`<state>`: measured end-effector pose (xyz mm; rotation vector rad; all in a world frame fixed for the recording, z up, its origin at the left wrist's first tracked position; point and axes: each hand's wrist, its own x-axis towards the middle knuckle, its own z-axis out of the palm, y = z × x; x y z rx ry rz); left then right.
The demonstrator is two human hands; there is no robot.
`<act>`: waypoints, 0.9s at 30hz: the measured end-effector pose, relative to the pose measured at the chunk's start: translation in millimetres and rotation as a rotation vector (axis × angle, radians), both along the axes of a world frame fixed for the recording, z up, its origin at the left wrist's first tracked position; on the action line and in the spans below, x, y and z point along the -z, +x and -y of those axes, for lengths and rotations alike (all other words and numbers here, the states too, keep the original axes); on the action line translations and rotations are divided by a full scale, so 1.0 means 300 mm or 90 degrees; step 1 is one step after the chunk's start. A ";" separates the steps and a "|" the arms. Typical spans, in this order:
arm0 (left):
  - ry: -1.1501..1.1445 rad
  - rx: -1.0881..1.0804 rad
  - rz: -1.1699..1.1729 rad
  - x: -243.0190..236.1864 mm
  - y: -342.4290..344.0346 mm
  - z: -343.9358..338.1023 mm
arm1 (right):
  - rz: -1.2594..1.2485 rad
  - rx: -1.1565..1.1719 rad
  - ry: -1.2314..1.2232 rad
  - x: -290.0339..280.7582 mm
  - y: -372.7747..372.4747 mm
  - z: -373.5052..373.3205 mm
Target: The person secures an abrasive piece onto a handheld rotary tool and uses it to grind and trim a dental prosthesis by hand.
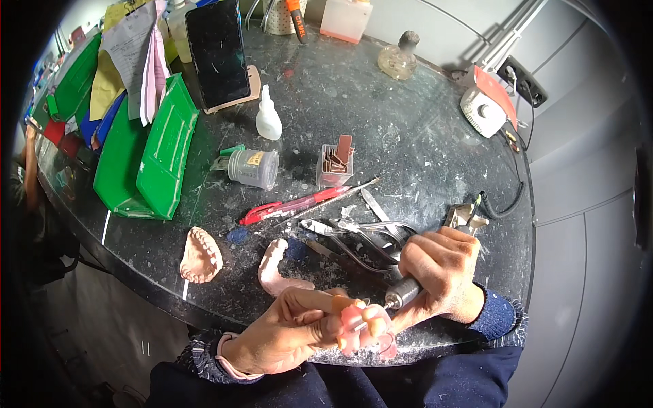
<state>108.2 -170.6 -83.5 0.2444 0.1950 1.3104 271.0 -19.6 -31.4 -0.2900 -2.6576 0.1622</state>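
Over the table's near edge, my left hand (275, 336) grips a pink denture plate (352, 332) between thumb and fingers. My right hand (442, 272) is wrapped round a grey rotary handpiece (403, 294), its tip pointing left at the denture. Whether the tip touches it, I cannot tell. Just beyond my left hand lies a curved pale pink plaster piece (274, 270). A plaster tooth model (202, 256) rests to its left. Metal pliers (357, 243) lie beyond my hands, beside a thin metal tool (377, 207) and a red pen (289, 206).
Farther back stand a clear box of red-brown strips (335, 170), a clear jar (255, 168) on its side and a white dropper bottle (268, 121). Green bins (163, 153) and a propped phone (216, 54) fill the left. A white control box (483, 112) with a cable stands right.
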 end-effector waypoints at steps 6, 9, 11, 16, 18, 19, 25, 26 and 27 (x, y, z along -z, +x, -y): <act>-0.024 -0.008 -0.029 -0.014 0.000 -0.001 | -0.001 0.011 0.000 0.008 0.003 -0.002; -0.080 -0.028 -0.029 -0.040 0.001 -0.017 | 0.027 0.024 0.017 0.017 0.016 0.001; -0.069 -0.052 -0.042 -0.042 0.004 -0.007 | 0.023 0.028 0.038 -0.011 0.000 -0.009; -0.094 -0.057 -0.062 -0.040 0.001 -0.009 | -0.006 0.017 0.093 0.014 0.000 -0.012; -0.082 -0.053 -0.076 -0.035 0.004 -0.009 | 0.012 0.058 0.092 -0.003 0.003 -0.008; -0.059 -0.064 -0.085 -0.029 0.005 -0.013 | 0.016 0.050 0.099 -0.003 0.003 -0.008; -0.050 -0.072 -0.087 -0.040 0.006 -0.018 | 0.036 0.065 0.097 -0.016 -0.002 -0.008; -0.073 -0.069 -0.083 -0.045 0.007 -0.019 | 0.035 0.067 0.099 -0.011 0.003 -0.008; -0.071 -0.068 -0.084 -0.047 0.008 -0.019 | 0.026 0.044 0.110 0.000 0.011 -0.008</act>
